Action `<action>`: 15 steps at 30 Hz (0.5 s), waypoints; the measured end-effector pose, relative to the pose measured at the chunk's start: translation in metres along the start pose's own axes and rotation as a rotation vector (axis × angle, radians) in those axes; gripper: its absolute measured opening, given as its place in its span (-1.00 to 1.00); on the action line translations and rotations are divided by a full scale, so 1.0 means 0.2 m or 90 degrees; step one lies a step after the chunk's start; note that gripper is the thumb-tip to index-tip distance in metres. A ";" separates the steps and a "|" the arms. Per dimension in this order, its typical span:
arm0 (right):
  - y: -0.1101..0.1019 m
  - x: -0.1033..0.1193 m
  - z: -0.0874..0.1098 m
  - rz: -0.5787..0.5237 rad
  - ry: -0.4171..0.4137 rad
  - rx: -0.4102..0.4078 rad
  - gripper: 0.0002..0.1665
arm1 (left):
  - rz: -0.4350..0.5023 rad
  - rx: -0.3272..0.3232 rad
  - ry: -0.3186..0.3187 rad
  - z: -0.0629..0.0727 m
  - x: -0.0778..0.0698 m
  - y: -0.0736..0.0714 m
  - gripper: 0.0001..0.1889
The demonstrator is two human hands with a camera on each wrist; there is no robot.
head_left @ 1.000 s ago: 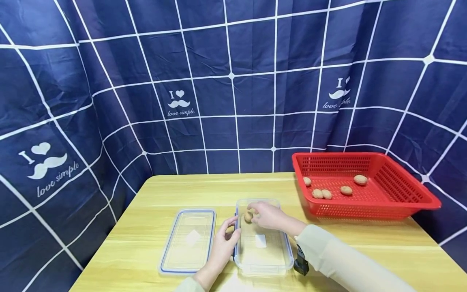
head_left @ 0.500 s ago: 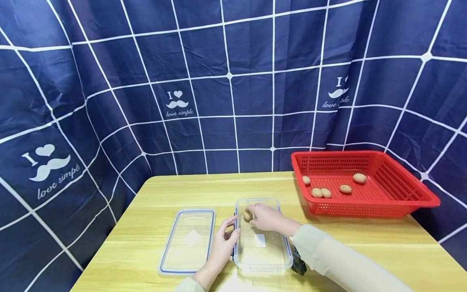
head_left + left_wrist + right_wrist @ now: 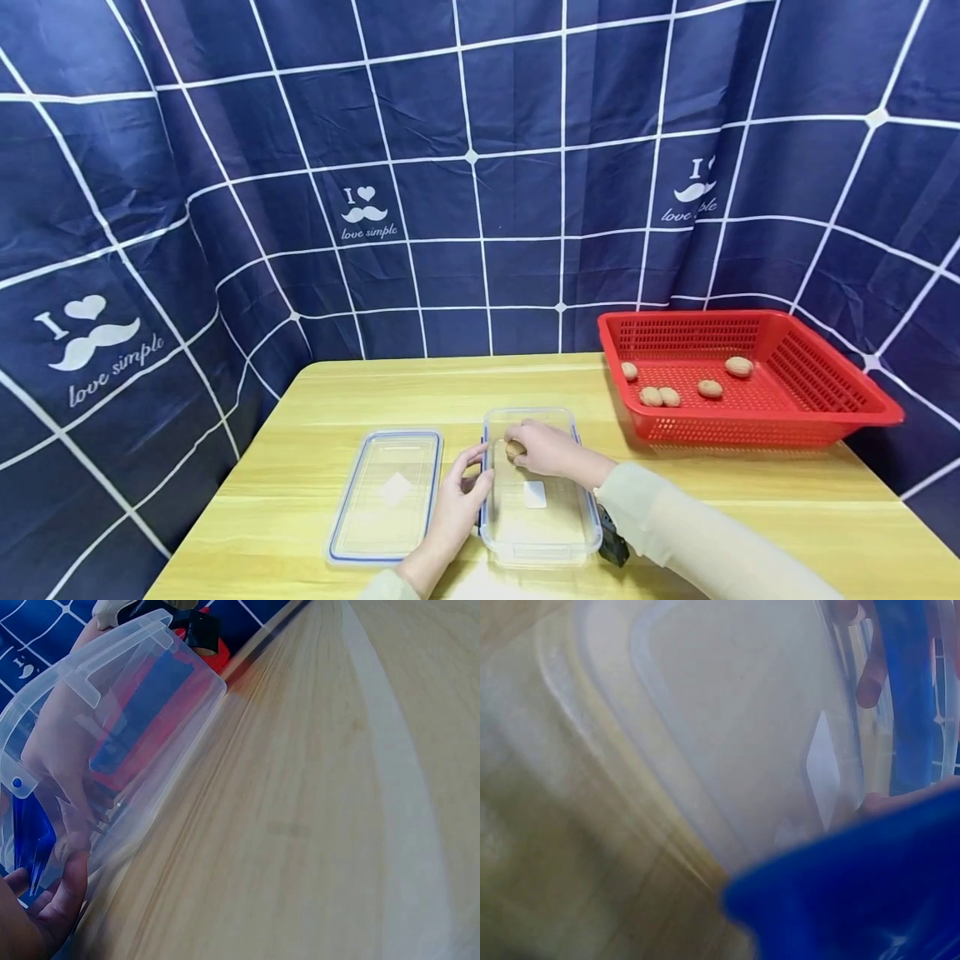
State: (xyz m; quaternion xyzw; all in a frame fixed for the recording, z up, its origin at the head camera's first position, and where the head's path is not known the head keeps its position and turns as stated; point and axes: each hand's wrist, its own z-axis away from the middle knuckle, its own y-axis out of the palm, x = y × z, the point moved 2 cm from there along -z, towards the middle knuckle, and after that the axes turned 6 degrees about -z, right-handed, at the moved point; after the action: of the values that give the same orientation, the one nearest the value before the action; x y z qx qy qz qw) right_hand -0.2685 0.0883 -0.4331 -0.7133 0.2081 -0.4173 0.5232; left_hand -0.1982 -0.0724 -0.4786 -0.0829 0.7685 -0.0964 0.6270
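In the head view a clear plastic food box (image 3: 540, 552) with blue side clips stands uncovered on the table. My right hand (image 3: 552, 451) is inside its far half and pinches a walnut (image 3: 515, 451) between thumb and fingers, low near the left wall. Outside that wall, my left hand (image 3: 459, 502) rests its relaxed fingers and thumb against the box side. The left wrist view has this hand (image 3: 56, 911) beside a blue clip (image 3: 31, 840). Through the box wall in the right wrist view, left fingertips (image 3: 870, 688) show; the walnut is out of sight there.
The box's clear lid (image 3: 386, 508) with a blue seal lies flat to the left. At the back right stands a red plastic basket (image 3: 828, 400) holding several walnuts (image 3: 739, 367). A blue checked curtain (image 3: 525, 275) hangs behind the wooden table (image 3: 450, 387).
My right hand, with the walnut, has shifted slightly toward me and to the right inside the box. The left hand, lid and basket stay put.
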 end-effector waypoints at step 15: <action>-0.01 0.00 -0.01 -0.049 -0.009 -0.035 -0.74 | 0.016 0.007 0.004 0.01 -0.01 0.00 -0.56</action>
State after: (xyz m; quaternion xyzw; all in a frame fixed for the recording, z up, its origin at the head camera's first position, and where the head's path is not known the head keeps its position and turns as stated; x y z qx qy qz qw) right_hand -0.2692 0.0878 -0.4312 -0.7378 0.1884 -0.4265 0.4881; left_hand -0.1965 -0.0728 -0.4767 -0.0694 0.7709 -0.0928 0.6264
